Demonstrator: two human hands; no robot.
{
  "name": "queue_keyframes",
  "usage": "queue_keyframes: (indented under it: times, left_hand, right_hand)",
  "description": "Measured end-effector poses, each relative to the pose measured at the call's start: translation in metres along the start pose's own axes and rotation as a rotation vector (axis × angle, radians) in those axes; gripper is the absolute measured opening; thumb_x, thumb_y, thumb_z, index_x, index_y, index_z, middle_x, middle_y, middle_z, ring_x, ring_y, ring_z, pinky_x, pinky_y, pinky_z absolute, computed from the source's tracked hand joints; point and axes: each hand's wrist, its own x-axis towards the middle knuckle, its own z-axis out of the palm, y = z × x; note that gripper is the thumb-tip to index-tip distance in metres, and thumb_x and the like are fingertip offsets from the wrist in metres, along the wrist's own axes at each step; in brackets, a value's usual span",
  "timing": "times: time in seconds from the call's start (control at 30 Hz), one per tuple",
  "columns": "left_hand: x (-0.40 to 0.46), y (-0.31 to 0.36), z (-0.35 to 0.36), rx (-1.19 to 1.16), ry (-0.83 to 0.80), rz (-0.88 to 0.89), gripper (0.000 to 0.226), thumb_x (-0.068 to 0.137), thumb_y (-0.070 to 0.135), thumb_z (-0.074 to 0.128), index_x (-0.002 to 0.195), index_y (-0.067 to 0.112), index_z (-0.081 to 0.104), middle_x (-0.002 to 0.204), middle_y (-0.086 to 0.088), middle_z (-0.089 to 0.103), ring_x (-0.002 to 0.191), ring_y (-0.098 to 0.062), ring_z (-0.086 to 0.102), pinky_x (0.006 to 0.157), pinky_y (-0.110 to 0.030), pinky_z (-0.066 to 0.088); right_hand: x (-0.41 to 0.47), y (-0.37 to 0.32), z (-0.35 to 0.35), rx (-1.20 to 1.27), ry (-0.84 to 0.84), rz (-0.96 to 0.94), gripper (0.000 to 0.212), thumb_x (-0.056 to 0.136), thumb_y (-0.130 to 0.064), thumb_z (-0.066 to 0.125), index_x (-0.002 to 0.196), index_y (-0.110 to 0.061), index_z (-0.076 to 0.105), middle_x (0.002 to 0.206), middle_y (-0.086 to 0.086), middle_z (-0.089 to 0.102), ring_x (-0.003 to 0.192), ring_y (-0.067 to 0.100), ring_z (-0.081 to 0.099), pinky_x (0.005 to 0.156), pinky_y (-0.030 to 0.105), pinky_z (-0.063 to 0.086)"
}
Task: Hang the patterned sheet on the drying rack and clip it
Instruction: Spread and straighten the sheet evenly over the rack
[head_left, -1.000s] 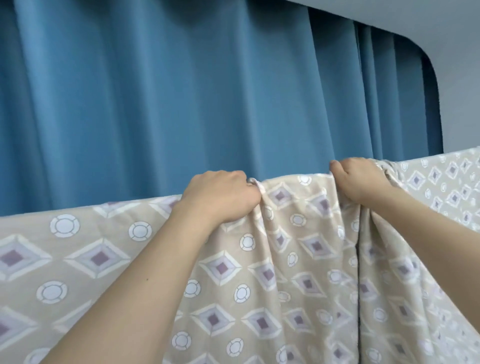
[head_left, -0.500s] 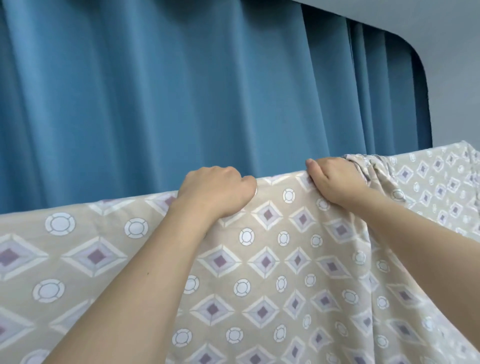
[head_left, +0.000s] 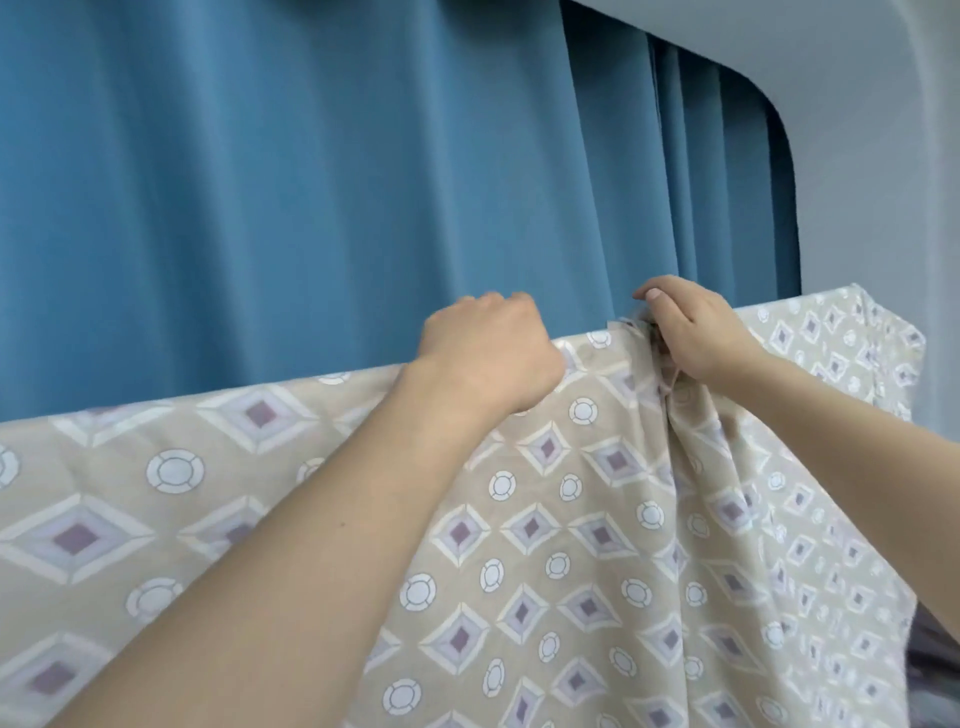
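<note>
Sheet status: patterned sheet (head_left: 545, 519) lies draped over a straight top line that runs from the left edge of the frame up to the upper right, in front of a blue curtain (head_left: 311, 182); the rack itself is hidden under the cloth, so its bar cannot be seen. Left hand (head_left: 488, 353), centre of frame: grip curled into a fist over the top fold, apparently holding the cloth on the line; what lies inside the fist cannot be told. Right hand (head_left: 691, 332), just right of centre: fingers curled, pinching a gathered bunch of fabric at the top edge, index finger raised above it. Folds radiate down from that bunch; the stretch to the left lies flat. Far right corner of the sheet hangs free beside the grey wall (head_left: 883, 182). No clip visible anywhere, though one could be hidden inside the bunch. Judgement: hanging largely done; spreading out the gathered part and all clipping seemingly remain.
</note>
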Motion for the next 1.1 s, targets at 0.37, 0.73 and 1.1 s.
queue_keyframes:
  times: [0.37,0.73,1.1]
  left_hand:
    - [0.086,0.099,0.073,0.1,0.031,-0.017,0.054,0.1,0.052,0.021,0.118,0.011,0.052,0.119,-0.013,0.064,0.11,-0.033,0.059,0.073,-0.038,0.033]
    - [0.107,0.091,0.083,0.087,-0.053,-0.112,0.051,0.1,0.051,0.013,0.095,0.028,0.058,0.091,0.007,0.068,0.099,-0.024,0.054,0.074,-0.036,0.033]
    - [0.109,0.08,0.084,0.044,-0.077,-0.106,0.022,0.096,0.028,0.026,0.081,0.023,0.041,0.072,0.01,0.048,0.07,-0.014,0.042,0.055,-0.032,0.024]
  right_hand:
    - [0.041,0.089,0.001,-0.057,-0.299,-0.138,0.048,0.102,-0.043,0.03,0.062,-0.026,0.049,0.069,-0.006,0.06,0.071,0.019,0.054,0.068,0.035,0.04]
    - [0.076,0.154,-0.007,0.009,-0.201,-0.122,0.045,0.097,-0.043,0.028,0.096,-0.019,0.066,0.098,-0.003,0.068,0.095,0.02,0.058,0.086,0.038,0.045]
    - [0.076,0.178,0.003,-0.289,-0.178,-0.151,0.061,0.102,-0.041,0.021,0.056,-0.006,0.04,0.056,0.014,0.053,0.063,0.037,0.052,0.066,0.044,0.046]
